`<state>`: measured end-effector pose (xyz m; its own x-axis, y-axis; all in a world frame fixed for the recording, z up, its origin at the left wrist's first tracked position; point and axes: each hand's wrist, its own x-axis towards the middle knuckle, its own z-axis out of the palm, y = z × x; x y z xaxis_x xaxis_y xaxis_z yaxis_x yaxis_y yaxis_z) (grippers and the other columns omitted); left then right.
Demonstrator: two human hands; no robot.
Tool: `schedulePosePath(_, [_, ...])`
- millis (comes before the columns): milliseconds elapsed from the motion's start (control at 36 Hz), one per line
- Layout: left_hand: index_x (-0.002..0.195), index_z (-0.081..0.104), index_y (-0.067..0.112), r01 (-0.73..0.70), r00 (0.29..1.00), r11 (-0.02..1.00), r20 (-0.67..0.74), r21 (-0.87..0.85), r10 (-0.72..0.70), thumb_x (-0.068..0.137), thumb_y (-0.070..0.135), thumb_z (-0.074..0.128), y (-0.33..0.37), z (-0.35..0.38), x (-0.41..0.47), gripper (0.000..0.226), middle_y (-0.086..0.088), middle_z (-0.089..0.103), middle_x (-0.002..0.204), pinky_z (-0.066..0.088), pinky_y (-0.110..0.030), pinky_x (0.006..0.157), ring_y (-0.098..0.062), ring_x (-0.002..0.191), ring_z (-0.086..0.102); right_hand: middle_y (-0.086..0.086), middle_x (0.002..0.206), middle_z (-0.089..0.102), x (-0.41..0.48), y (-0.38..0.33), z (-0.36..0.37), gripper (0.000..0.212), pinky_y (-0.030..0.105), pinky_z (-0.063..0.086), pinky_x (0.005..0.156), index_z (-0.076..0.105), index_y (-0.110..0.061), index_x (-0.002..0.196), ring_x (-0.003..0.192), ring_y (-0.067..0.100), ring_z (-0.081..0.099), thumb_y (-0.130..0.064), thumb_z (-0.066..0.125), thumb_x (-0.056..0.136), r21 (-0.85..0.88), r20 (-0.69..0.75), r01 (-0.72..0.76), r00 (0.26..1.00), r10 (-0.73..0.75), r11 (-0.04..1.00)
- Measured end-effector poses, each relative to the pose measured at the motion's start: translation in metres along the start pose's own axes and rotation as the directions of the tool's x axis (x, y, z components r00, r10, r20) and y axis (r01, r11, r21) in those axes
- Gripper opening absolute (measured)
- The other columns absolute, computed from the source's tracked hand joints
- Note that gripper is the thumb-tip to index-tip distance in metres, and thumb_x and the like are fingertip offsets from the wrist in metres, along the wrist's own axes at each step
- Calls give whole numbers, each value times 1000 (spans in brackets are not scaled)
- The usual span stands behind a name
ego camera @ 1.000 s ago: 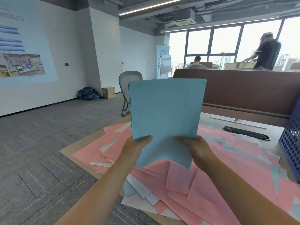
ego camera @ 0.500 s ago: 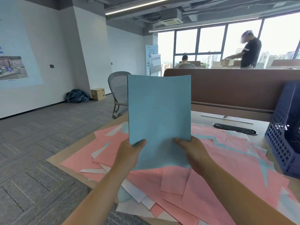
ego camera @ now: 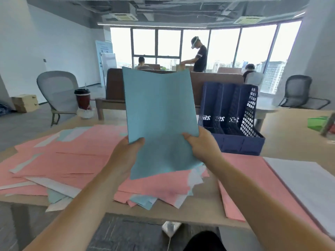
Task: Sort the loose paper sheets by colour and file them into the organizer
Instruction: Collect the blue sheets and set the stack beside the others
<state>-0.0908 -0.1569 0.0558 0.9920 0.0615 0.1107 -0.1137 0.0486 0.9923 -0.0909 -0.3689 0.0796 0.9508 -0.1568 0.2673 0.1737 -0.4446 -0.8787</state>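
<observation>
the navy organizer stands with open slots just right of the upright blue stack, and loose pink sheets cover the desk below.

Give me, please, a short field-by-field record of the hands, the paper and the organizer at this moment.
held: blue sheets, upright above the desk
left hand: grips the blue sheets' lower left edge
right hand: grips their lower right edge
organizer: dark blue, on the desk, right of the blue sheets; no paper visible in it
pink sheets: spread loose on the desk, with some blue and white among them
white pile: on the desk at far right
</observation>
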Motion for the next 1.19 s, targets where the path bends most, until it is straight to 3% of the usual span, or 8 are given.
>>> schedulePosePath(194, [97, 64, 26, 1, 995, 1000, 105, 21, -4, 97, 11, 55, 9, 110, -23, 17, 13, 66, 89, 41, -21, 61, -3, 77, 60, 4, 99, 76, -20, 31, -121, 12, 47, 58, 87, 73, -15, 99, 90, 26, 73, -19, 68, 89, 2, -37, -133, 990, 133, 991])
schedulePosePath(444, [98, 69, 18, 99, 935, 994, 335, 53, -111, 95, 8, 58, -3, 238, -60, 15, -1, 71, 93, 53, -35, 79, -22, 84, 67, 16, 96, 76, -47, 93, -239, 30, 53, 60, 78, 75, -8, 92, 85, 36, 73, 9, 56, 76, 140, -260, -329, 898, 356, 934])
schedulePosePath(556, [94, 71, 13, 158, 884, 986, 438, 44, -161, 93, 5, 57, -7, 287, -73, 17, -5, 74, 89, 53, -38, 80, -26, 82, 69, 16, 89, 74, -59, 113, -281, 27, 34, 54, 65, 70, -13, 77, 75, 31, 69, 3, 49, 75, 110, -417, -347, 835, 360, 932])
schedulePosePath(639, [93, 70, 15, 148, 858, 988, 490, 50, -154, 94, 5, 53, -7, 319, -78, 20, -4, 74, 86, 53, -30, 67, -22, 76, 68, 11, 79, 66, -73, 119, -314, 26, 13, 40, 42, 66, -10, 86, 59, 20, 56, 5, 45, 84, 74, -442, -376, 818, 368, 924])
schedulePosePath(722, [97, 69, 8, 118, 845, 990, 516, 77, -141, 92, 0, 47, -7, 352, -80, 24, -9, 72, 87, 53, -32, 67, -24, 75, 66, 5, 72, 63, -85, 133, -348, 25, 10, 32, 30, 66, -11, 89, 54, 14, 54, 4, 46, 87, 25, -489, -385, 800, 348, 922])
schedulePosePath(917, [90, 71, -3, 97, 808, 987, 569, 131, -155, 84, -5, 51, -21, 449, -87, 22, -18, 74, 91, 58, -44, 78, -31, 78, 70, -1, 68, 61, -95, 177, -424, 20, 21, 37, 47, 64, -16, 83, 58, 16, 56, -4, 48, 85, -52, -600, -491, 711, 366, 869])
schedulePosePath(1028, [76, 73, 8, 115, 762, 983, 622, 142, -179, 81, -9, 52, -30, 506, -101, 28, -13, 75, 91, 62, -37, 73, -27, 80, 73, 0, 70, 57, -93, 214, -469, 14, 27, 40, 64, 61, -15, 87, 73, 27, 57, -8, 50, 84, -127, -661, -559, 664, 351, 819])
schedulePosePath(1194, [88, 73, 7, 137, 708, 978, 674, 160, -209, 71, -8, 49, -44, 573, -115, 33, -10, 76, 95, 61, -45, 75, -28, 88, 73, 2, 81, 55, -93, 260, -525, 10, 29, 38, 71, 50, -22, 77, 77, 24, 50, -14, 50, 84, -181, -697, -652, 613, 371, 737])
